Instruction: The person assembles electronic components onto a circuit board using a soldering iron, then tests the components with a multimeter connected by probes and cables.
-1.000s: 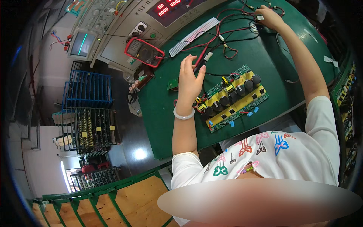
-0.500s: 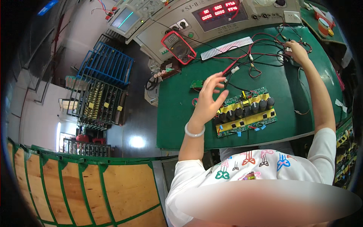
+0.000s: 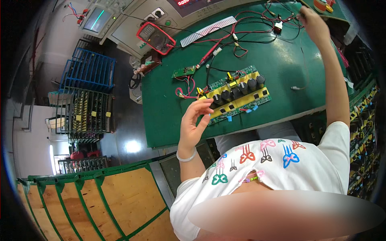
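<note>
A circuit board (image 3: 237,94) lies tilted on the green bench, with a row of black capacitors, yellow strips and blue tabs. Beside its left end hovers my left hand (image 3: 195,122), fingers loosely bent and apart, holding nothing. My right hand (image 3: 315,28) is stretched to the bench's far right, its fingers closed around something dark that I cannot make out. Red and black cables (image 3: 257,26) tangle to its left, among them a black and white connector (image 3: 278,27). A small green board (image 3: 183,72) with pink-red wires lies left of the large one.
A red-framed multimeter (image 3: 156,38) leans against the grey instrument panel (image 3: 189,20). In front of that panel lies a striped paper strip (image 3: 208,31). An oscilloscope (image 3: 96,19) is at the far left. Board racks (image 3: 90,114) stand on the floor beyond the green bench (image 3: 161,132).
My right hand has moved farther right, away from the cables; the connector now shows uncovered. My left hand has drawn back toward me from above the board's left end. The whole view has shifted.
</note>
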The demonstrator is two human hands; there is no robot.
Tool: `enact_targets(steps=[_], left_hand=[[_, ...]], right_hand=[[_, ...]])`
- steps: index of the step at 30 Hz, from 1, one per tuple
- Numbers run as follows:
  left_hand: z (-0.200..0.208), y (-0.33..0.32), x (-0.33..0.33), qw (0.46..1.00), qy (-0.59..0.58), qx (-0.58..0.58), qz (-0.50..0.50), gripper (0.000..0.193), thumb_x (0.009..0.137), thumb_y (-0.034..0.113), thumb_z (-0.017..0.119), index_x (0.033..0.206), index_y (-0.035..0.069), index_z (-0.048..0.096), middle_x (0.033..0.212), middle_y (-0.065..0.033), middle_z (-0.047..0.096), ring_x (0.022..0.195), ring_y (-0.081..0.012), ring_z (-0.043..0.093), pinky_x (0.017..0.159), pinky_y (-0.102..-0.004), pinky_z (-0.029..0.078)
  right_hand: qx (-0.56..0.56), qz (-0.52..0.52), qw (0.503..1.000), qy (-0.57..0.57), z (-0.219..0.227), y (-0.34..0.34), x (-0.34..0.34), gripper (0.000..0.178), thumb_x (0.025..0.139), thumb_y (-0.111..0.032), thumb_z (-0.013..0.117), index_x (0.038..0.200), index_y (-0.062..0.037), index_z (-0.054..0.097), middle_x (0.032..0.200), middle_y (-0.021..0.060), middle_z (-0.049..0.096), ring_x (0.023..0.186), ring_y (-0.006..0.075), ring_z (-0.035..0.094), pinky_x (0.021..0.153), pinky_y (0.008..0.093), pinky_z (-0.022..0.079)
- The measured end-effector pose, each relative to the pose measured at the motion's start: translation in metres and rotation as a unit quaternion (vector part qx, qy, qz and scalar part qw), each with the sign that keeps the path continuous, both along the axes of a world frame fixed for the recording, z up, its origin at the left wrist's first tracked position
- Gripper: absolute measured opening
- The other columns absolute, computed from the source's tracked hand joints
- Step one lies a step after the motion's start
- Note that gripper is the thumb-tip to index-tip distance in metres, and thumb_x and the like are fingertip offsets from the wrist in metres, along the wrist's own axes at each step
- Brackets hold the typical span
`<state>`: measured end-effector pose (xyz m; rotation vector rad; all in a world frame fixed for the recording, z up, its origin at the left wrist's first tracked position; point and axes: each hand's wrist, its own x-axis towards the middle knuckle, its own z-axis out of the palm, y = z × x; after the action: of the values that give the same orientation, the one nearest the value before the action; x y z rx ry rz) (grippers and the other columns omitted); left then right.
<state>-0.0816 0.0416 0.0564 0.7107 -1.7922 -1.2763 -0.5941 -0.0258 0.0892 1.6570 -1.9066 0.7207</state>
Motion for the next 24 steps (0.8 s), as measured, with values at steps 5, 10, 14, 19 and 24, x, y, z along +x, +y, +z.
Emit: enact_targets(steps=[5,10,14,19,24], left_hand=[[0.000,0.005,-0.032,0.998,0.018,0.023,-0.062,0.038,0.093,0.008,0.062,0.128,-0.002,0.051,0.136,-0.0165,0.051,0.097,-0.0158,0.060,0.086,-0.0292,0.048],[-0.009,0.009,-0.089,0.983,0.040,0.052,-0.174,0.082,0.087,0.009,0.069,0.152,0.003,0.020,0.156,-0.0158,0.028,0.079,-0.0094,0.053,0.077,-0.0252,0.046],[-0.001,0.026,-0.128,0.958,0.032,0.040,-0.283,0.103,0.079,0.006,0.075,0.156,0.010,0.007,0.159,-0.0148,0.023,0.066,-0.0069,0.042,0.067,-0.0206,0.042],[-0.015,0.043,-0.129,0.914,0.030,0.098,-0.392,0.018,0.089,0.004,0.062,0.105,-0.002,0.067,0.098,-0.0091,0.069,0.076,-0.0135,0.060,0.070,-0.0240,0.047],[-0.022,0.042,-0.062,0.928,-0.039,0.166,-0.330,0.015,0.086,-0.003,0.059,0.098,-0.004,0.069,0.095,-0.0124,0.068,0.086,-0.0209,0.066,0.076,-0.0297,0.050]], right_hand=[[-0.015,-0.024,0.974,-0.225,0.077,0.077,0.079,0.015,0.089,-0.014,0.066,0.090,-0.0008,0.059,0.071,0.0087,0.063,0.068,0.0130,0.060,0.062,0.0280,0.048],[0.028,0.286,0.852,-0.437,0.054,0.126,0.075,0.036,0.103,-0.027,0.049,0.128,-0.0014,0.053,0.067,-0.0045,0.044,0.058,0.0008,0.039,0.051,0.0200,0.029],[0.005,0.399,0.774,-0.491,0.055,0.144,0.106,0.034,0.103,-0.029,0.048,0.121,0.0005,0.051,0.064,-0.0027,0.044,0.055,0.0033,0.038,0.050,0.0195,0.027],[0.020,0.404,0.806,-0.431,0.036,0.142,0.127,0.036,0.105,-0.033,0.042,0.119,-0.0005,0.047,0.068,0.0024,0.050,0.055,0.0036,0.043,0.049,0.0185,0.029],[-0.042,0.334,0.768,-0.545,0.003,0.141,0.111,0.034,0.106,-0.029,0.038,0.127,-0.0027,0.046,0.074,0.0067,0.058,0.051,0.0041,0.048,0.040,0.0169,0.034]])
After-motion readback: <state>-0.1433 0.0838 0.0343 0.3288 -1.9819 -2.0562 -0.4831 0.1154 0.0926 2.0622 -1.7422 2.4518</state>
